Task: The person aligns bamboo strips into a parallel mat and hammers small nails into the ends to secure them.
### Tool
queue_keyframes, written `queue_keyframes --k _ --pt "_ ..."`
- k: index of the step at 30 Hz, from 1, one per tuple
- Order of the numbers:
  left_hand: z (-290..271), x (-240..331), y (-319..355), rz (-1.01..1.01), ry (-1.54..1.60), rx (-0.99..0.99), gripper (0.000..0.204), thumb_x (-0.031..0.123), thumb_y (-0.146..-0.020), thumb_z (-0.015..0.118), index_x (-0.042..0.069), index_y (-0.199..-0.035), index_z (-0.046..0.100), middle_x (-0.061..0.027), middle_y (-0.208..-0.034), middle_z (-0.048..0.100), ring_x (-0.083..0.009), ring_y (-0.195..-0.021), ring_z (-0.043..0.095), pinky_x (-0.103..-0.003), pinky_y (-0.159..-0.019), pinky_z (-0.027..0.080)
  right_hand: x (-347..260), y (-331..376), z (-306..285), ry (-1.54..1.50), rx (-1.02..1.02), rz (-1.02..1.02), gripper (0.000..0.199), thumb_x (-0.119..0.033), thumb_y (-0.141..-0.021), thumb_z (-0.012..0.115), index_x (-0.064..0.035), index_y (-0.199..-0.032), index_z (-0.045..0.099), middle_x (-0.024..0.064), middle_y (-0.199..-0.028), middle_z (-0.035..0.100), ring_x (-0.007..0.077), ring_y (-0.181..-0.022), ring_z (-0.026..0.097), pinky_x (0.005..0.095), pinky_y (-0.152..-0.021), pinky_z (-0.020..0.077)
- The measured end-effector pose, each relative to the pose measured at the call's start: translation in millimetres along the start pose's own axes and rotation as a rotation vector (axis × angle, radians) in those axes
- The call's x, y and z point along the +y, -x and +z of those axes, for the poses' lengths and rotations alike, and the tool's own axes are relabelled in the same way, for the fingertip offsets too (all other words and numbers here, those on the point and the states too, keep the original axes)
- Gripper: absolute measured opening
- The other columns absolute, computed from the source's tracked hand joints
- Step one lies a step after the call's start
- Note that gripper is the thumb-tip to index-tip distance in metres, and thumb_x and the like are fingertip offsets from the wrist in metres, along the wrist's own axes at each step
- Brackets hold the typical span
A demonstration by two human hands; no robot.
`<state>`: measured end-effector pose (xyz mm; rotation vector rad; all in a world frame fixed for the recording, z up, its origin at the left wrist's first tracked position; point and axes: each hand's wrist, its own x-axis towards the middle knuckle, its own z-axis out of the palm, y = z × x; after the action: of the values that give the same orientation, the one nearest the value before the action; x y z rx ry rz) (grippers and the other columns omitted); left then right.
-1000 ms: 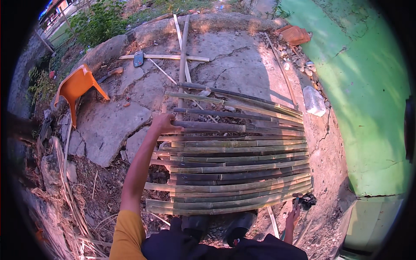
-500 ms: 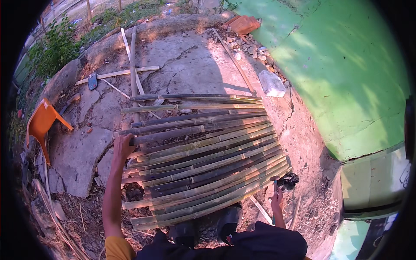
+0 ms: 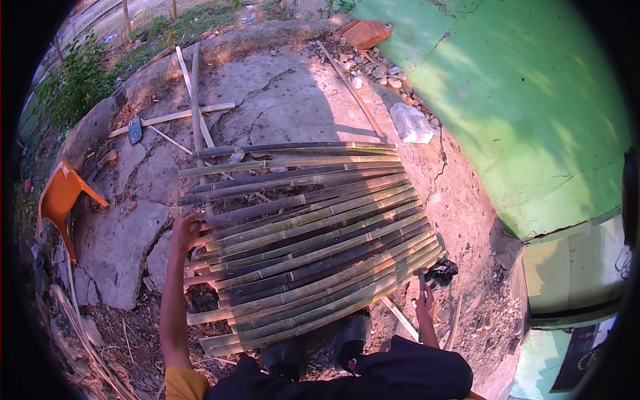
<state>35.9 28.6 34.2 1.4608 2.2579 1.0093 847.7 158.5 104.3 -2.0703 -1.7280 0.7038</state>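
Note:
A row of split bamboo slats (image 3: 320,267) lies crosswise in front of me, green, brown and dark. At its left side my left hand (image 3: 187,231) closes around the end of one bamboo slat (image 3: 267,211). That slat runs slantwise, with a gap between it and the slats beyond. By the near right corner, my right hand (image 3: 425,308) grips a hammer (image 3: 421,283) upright by its handle, the head level with the slat ends. A crumpled black plastic bag (image 3: 443,271) lies just beside the hammer head.
An orange plastic chair (image 3: 61,200) stands at the left. Wooden strips (image 3: 195,100) and a phone (image 3: 135,131) lie on the cracked concrete beyond. At right are a whitish block (image 3: 411,124), rubble (image 3: 383,72) and a green wall (image 3: 507,113). My shoes are under the near slats.
My left hand has drawn the left end of its slat toward me, widening the gap to the slats beyond. My right hand still holds the hammer in nearly the same place.

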Motion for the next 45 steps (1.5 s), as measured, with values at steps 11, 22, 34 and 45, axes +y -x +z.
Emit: queue_keyframes --k 11,22,34,45 --pt "-1 19 31 -0.024 -0.02 0.163 0.014 0.004 -0.084 0.079 0.0 -0.091 0.068 -0.0146 -0.096 0.067 -0.0349 -0.09 0.07 -0.042 -0.078 0.058 5 6 17 -0.174 -0.072 0.093 0.045 -0.026 -0.111 0.051 -0.0118 -0.154 0.053 0.0059 -0.073 0.062 0.0114 -0.054 0.051 0.033 -0.049 0.0398" --pt "4 19 -20 0.037 -0.367 0.407 0.04 0.015 -0.089 0.074 0.01 -0.128 0.063 -0.0126 -0.125 0.064 -0.0359 -0.115 0.064 -0.051 -0.099 0.047 21 -2 -3 -0.159 -0.025 0.037 0.042 -0.028 -0.113 0.049 -0.0108 -0.151 0.054 -0.0011 -0.066 0.045 0.0078 -0.053 0.041 0.0302 -0.046 0.0318" --pt "-4 -9 -20 -0.13 -0.121 -0.003 0.019 0.023 -0.094 0.074 0.008 -0.105 0.075 -0.0145 -0.101 0.07 -0.0374 -0.104 0.069 -0.051 -0.089 0.053 31 5 2 -0.227 -0.035 0.094 0.041 -0.028 -0.114 0.048 -0.01 -0.151 0.054 -0.0021 -0.064 0.04 0.0066 -0.053 0.037 0.0281 -0.047 0.0267" --pt "11 -5 -72 0.002 -0.249 0.281 0.038 0.02 -0.094 0.074 0.005 -0.129 0.066 -0.0191 -0.125 0.066 -0.0404 -0.115 0.065 -0.049 -0.097 0.054 31 2 -4 -0.218 -0.013 0.04 0.042 -0.029 -0.114 0.05 -0.0119 -0.152 0.052 -0.004 -0.065 0.039 0.005 -0.051 0.036 0.0271 -0.043 0.0265"
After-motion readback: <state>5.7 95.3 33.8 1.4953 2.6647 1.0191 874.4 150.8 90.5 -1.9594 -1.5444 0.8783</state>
